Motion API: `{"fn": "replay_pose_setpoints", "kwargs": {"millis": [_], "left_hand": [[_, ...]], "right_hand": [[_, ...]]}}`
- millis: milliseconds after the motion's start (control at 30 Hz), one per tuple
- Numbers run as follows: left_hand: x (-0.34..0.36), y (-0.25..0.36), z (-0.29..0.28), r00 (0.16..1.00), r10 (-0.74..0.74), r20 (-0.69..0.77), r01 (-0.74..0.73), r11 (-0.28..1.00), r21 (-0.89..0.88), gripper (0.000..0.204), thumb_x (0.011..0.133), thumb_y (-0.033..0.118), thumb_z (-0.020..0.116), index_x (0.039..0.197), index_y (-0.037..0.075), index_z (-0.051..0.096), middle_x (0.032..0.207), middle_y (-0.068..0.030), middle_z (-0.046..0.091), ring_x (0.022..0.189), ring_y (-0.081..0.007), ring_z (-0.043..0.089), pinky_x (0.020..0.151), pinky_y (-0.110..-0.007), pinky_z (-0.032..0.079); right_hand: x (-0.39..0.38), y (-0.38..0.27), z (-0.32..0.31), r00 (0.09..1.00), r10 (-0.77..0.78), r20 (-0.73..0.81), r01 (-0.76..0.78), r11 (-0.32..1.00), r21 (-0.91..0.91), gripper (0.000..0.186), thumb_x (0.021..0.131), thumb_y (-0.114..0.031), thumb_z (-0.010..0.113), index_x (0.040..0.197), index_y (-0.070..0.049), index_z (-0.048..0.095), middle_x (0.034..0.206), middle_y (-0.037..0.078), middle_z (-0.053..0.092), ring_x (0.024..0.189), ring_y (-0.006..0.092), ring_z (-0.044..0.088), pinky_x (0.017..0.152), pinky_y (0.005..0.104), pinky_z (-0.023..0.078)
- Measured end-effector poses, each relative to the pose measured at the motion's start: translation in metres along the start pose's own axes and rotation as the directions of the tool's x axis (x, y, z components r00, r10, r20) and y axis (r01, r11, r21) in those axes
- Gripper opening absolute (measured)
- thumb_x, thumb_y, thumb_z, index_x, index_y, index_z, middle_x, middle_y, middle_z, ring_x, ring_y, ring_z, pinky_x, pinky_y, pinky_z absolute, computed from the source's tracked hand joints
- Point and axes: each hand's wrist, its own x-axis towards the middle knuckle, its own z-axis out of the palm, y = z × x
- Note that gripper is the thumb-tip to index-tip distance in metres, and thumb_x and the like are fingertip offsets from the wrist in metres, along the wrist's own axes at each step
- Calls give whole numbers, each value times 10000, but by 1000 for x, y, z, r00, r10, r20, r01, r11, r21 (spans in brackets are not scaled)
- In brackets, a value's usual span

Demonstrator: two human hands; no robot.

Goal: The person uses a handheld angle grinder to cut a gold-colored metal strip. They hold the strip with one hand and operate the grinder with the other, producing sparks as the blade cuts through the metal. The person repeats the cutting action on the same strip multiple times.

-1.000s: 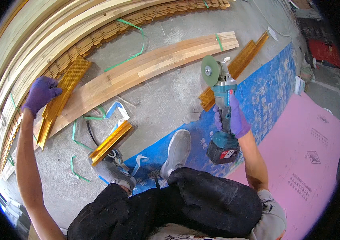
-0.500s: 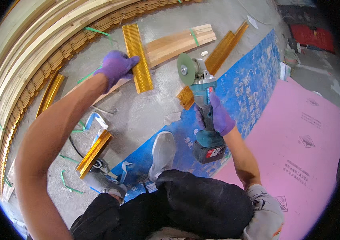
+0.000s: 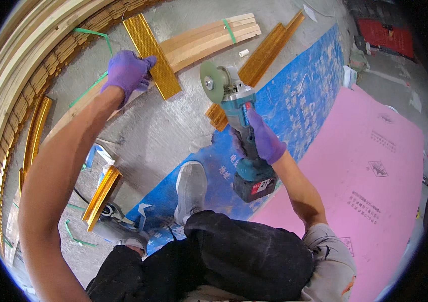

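Observation:
My right hand (image 3: 264,138), in a purple glove, is closed round the body of a teal and black cordless angle grinder (image 3: 241,128). The grinder's greenish cutting disc (image 3: 213,83) faces left, and its battery hangs at the lower end. My left hand (image 3: 126,75), also gloved in purple, has its fingers curled at the left edge of a gold patterned trim strip (image 3: 156,63). The thumb lies against that strip; the fingertips are partly hidden. Under the strip runs a bundle of pale wood boards (image 3: 209,43) tied with green strap.
Long wood and gold mouldings (image 3: 27,65) are stacked along the left. More gold pieces (image 3: 269,48) lie right of the boards, and a short one (image 3: 101,199) rests by my left foot. A blue sheet (image 3: 294,95) and pink board (image 3: 355,151) cover the right-hand floor.
The view has shifted a little. The gold strip under my left hand has tilted, its far end swinging left. The grinder stays in my right hand.

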Motion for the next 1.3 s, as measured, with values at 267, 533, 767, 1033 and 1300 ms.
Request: {"fn": "replay_pose_setpoints", "kwargs": {"millis": [267, 533, 767, 1033, 1300], "left_hand": [[1, 0, 6, 998, -66, 7, 66, 993, -100, 370, 982, 251, 744, 766, -39, 667, 659, -117, 656, 469, -167, 601, 399, -322, 459], [1, 1, 7, 1000, 30, 5, -31, 998, 52, 348, 990, 229, 732, 772, -35, 667, 653, -124, 669, 497, -184, 651, 435, -331, 531], [3, -5, 9, 997, 60, -40, -56, 996, 75, 378, 966, 273, 725, 777, -54, 739, 625, -126, 708, 510, -218, 712, 514, -350, 589], [17, -16, 11, 991, 129, -38, -119, 975, 189, 391, 948, 310, 739, 780, -44, 745, 640, -139, 721, 523, -232, 723, 542, -363, 593], [35, -33, 12, 980, 186, -69, -156, 936, 316, 390, 918, 370, 753, 817, -6, 769, 717, -166, 748, 628, -266, 755, 672, -378, 610]], "right_hand": [[3, -4, -3, 997, 70, 17, -69, 997, -46, 640, 1021, -653, 489, 1029, -21, 597, 701, 82, 616, 514, 188, 596, 470, 334, 487], [13, -1, -19, 981, 195, 21, -192, 978, -82, 676, 1004, -685, 493, 1039, -19, 606, 702, 81, 608, 515, 200, 594, 462, 343, 490], [17, -26, -19, 978, 208, 13, -198, 944, -265, 703, 1025, -689, 445, 965, -10, 614, 649, 102, 636, 505, 194, 604, 475, 336, 487], [20, -22, -12, 973, 226, -47, -230, 942, -244, 730, 1006, -720, 456, 946, -10, 618, 630, 93, 624, 490, 188, 590, 457, 326, 475], [19, -22, -8, 973, 227, -33, -228, 941, -250, 742, 977, -756, 480, 991, -22, 592, 683, 79, 599, 511, 182, 585, 463, 327, 479]]}}
